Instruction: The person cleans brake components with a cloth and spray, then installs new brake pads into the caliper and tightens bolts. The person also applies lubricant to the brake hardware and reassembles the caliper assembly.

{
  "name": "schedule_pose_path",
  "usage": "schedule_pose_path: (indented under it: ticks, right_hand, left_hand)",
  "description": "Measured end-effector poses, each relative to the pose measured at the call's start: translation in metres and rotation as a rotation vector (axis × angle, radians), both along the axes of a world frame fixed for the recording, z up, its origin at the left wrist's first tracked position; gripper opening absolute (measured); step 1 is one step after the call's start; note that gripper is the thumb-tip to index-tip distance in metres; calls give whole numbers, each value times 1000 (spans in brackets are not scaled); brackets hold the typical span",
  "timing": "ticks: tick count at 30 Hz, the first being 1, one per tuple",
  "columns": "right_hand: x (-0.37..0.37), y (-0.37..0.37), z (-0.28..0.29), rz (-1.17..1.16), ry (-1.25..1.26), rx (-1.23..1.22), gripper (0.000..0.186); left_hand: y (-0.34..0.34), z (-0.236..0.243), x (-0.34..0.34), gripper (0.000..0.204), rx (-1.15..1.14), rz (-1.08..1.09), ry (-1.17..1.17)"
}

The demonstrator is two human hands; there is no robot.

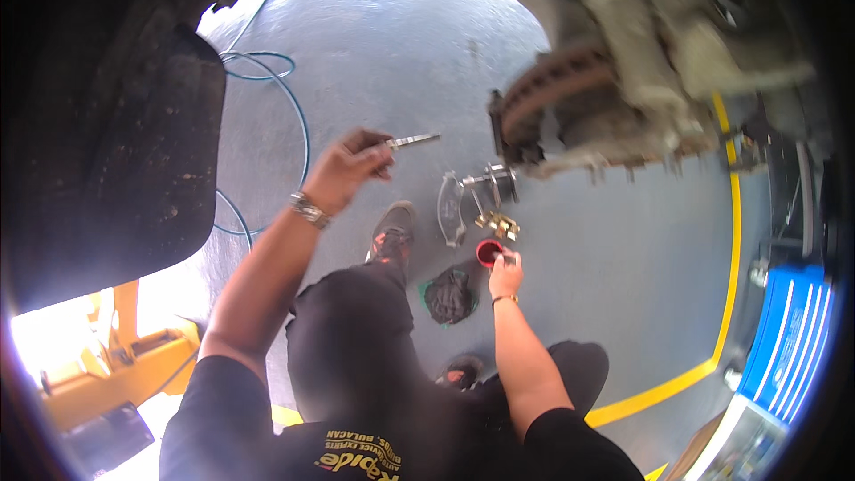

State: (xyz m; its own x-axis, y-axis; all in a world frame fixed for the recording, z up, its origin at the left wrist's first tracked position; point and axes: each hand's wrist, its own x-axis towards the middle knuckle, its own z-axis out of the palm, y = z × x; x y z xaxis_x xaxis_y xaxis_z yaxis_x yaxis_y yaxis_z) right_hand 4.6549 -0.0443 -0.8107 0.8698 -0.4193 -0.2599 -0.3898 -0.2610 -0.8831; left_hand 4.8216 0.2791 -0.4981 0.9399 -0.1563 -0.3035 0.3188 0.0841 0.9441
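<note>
My left hand (349,165), raised at the left of the brake disc, pinches a slim silver metal pin (414,140) that points to the right. The far end of the pin hangs free in the air. Lower down, my right hand (506,274) has its fingers closed at a small round red tub (489,253) with a dark inside. Whether a fingertip reaches into the tub, I cannot tell. Just beyond the tub lie gold-coloured metal parts (498,225), a grey curved plate (451,209) and a dark part with silver rods (495,183).
Overhead at the right hangs a rusty brake disc (561,80) with its hub. A bunched black cloth (450,296) lies by my feet. At the left are a dark body panel (107,151), a blue hose (303,116) and a yellow jack-like machine (125,347). A blue tool cabinet (788,343) stands right.
</note>
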Motion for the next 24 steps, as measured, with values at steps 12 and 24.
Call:
schedule_pose_path:
  ticks: [12, 24]
  right_hand:
    - [56, 59, 76, 378, -243, -583, 23]
    - [189, 198, 42, 380, -45, -13, 11]
  left_hand:
    - [-14, -213, -46, 23, -544, 59, 639]
    - [28, -240, 13, 21, -382, 422, 447]
